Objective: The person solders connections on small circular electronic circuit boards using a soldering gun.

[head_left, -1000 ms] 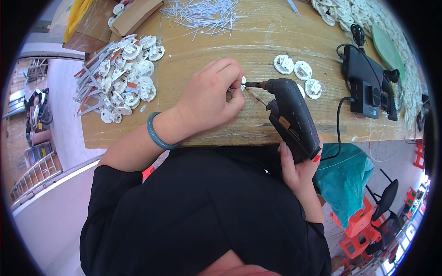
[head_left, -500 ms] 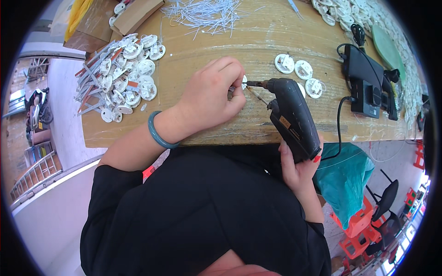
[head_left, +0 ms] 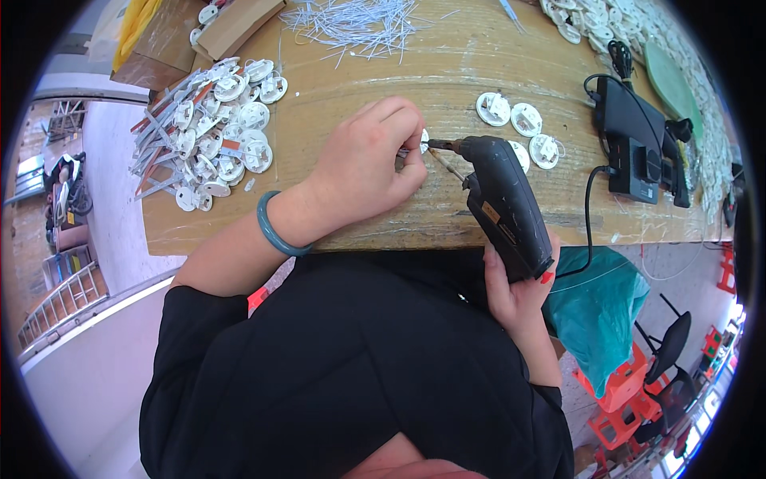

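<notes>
My right hand point(head_left: 517, 297) is wrapped around the grip of a black soldering gun point(head_left: 511, 209), which points left. Its narrow tip, with a thin feed tube below, meets a small white round part point(head_left: 424, 141) at the fingers of my left hand point(head_left: 371, 156). The left fingers are pinched on that part, mostly hiding it, just above the table point(head_left: 351, 227). Right of the gun's nose lie several white discs point(head_left: 527, 120) with small fittings on top. A bluish bangle circles my left wrist.
To the left is a heap of white discs with grey strips point(head_left: 227, 136); behind it stands a cardboard box point(head_left: 155, 60). White wires point(head_left: 359, 24) lie at the back. A black device with cables point(head_left: 634, 136), a green tray point(head_left: 670, 84) and more white parts point(head_left: 598, 24) occupy the right.
The soldering gun has shifted very slightly left and down, uncovering more of a disc beside its nose. My left hand keeps nearly the same place.
</notes>
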The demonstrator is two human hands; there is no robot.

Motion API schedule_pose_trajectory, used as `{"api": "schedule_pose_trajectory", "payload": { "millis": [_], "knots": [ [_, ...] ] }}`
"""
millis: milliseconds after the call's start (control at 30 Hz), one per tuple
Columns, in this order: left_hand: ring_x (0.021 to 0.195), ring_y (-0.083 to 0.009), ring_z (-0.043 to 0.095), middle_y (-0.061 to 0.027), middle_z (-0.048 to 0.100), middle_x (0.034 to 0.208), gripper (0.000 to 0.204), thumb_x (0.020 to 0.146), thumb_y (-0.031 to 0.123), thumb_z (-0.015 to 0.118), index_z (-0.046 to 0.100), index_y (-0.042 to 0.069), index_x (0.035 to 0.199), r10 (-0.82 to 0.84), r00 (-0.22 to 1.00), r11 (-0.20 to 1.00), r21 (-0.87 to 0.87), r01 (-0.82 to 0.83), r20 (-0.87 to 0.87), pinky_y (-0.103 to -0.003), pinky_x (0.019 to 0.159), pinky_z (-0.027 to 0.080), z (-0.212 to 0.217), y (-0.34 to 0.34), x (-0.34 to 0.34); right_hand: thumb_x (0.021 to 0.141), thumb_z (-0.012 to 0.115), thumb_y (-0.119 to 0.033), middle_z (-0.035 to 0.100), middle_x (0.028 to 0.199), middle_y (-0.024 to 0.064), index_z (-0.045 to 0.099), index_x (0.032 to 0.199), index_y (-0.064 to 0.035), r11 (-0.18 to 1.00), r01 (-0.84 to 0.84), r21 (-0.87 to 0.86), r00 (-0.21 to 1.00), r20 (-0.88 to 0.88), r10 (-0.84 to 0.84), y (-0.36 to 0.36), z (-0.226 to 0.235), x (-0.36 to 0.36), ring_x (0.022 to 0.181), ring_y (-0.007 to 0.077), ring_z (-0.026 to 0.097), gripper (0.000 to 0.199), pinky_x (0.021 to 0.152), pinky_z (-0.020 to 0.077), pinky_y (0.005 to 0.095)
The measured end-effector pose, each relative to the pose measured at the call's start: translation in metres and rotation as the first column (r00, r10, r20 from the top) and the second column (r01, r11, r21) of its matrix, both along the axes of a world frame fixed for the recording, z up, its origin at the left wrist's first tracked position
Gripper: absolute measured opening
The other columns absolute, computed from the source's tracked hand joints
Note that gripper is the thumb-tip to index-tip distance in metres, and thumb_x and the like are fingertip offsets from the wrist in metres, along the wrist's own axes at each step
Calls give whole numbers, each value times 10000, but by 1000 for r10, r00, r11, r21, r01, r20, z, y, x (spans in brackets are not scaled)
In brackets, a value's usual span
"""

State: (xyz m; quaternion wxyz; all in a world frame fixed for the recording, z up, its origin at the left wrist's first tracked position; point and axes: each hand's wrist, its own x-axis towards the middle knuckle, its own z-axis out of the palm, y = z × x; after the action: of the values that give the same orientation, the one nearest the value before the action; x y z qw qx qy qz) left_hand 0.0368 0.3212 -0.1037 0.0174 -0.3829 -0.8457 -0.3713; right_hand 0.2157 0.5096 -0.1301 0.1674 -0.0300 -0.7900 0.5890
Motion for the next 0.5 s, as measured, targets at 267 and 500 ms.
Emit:
{"api": "schedule_pose_trajectory", "payload": {
  "millis": [267,500],
  "knots": [
    [783,-301,594,-99,565,852,137,746,23,631,548,28,855,2,1000,1000,-1,-2,2,-402,688,501,-1,0,0,836,710,11,639,1101,144,447,1282,52,999,-7,40,999,50,5,2,2,0,962,176,634,519,869,486,301],
    [780,-299,596,-94,566,845,135,742,22,629,545,30,847,6,1000,1000,1,-6,6,-402,679,502,-1,0,0,835,707,21,642,1092,139,451,1272,49,1000,1,2,1000,23,-1,0,2,-1,952,170,635,507,862,487,294]
  ]
}}
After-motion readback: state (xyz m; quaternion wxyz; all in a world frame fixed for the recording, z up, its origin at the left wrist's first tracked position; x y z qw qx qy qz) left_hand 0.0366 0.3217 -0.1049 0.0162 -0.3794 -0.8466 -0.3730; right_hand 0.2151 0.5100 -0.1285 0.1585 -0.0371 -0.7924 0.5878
